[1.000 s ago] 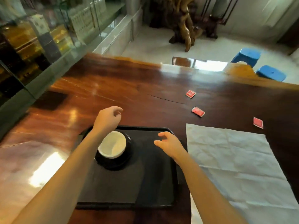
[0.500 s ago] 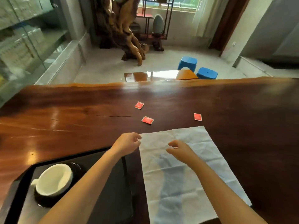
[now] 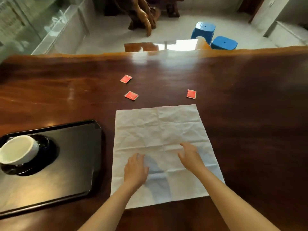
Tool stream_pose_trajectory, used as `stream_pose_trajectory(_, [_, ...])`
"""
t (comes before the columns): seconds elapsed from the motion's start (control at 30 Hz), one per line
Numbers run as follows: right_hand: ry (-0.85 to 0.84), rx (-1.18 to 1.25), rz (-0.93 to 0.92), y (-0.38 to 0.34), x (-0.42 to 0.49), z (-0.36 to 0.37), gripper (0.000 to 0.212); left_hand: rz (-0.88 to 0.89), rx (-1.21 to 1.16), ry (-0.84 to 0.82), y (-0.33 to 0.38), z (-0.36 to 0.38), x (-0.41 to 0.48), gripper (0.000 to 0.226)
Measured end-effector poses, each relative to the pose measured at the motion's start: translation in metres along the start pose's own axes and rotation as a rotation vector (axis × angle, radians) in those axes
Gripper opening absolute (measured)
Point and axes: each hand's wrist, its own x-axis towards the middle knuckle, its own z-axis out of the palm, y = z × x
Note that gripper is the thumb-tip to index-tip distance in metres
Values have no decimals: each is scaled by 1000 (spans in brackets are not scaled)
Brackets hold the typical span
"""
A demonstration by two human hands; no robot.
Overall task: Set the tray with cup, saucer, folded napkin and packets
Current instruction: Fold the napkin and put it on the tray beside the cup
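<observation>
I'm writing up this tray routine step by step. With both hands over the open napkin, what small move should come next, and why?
Probably pinch the napkin's near edge and fold it over. It lies fully open on the table, with the left hand and right hand empty above it. The cup and saucer already sit on the tray.

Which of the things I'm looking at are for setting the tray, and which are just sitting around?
For the job: tray, cup, saucer, unfolded napkin, three red packets.

Just around: two blue stools, wooden root sculpture, glass cabinet.
</observation>
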Motion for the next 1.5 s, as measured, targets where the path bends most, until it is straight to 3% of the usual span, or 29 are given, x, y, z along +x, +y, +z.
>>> stream_pose_trajectory(0.23, [-24,-275,-198,66,-6,18,61,114,193,64,-25,24,-4,60])
stream_pose_trajectory(0.47, [23,-325,-66,112,-32,13,63,188,249,44,-51,24,-5,62])
stream_pose_trajectory(0.63, [162,-201,45,80,-31,24,64,108,200,136,-27,26,-1,61])
stream_pose_trajectory(0.8, [18,-295,-159,57,-43,58,64,142,256,96,-10,45,9,63])
stream_pose_trajectory(1.07, [129,-235,36,53,-112,71,61,418,285,21,-22,25,37,66])
stream_pose_trajectory(1.17, [174,-100,108,29,-104,59,50,400,193,192,-7,16,41,45])
stream_pose_trajectory(1.27, [212,-59,-45,2,-64,55,47,296,113,354,21,25,41,45])
stream_pose_trajectory(1.4, [37,-265,-291,-7,-13,64,54,215,217,228,27,47,50,51])
stream_pose_trajectory(1.5, [36,-345,-258,30,-4,61,58,191,292,248,3,47,57,56])
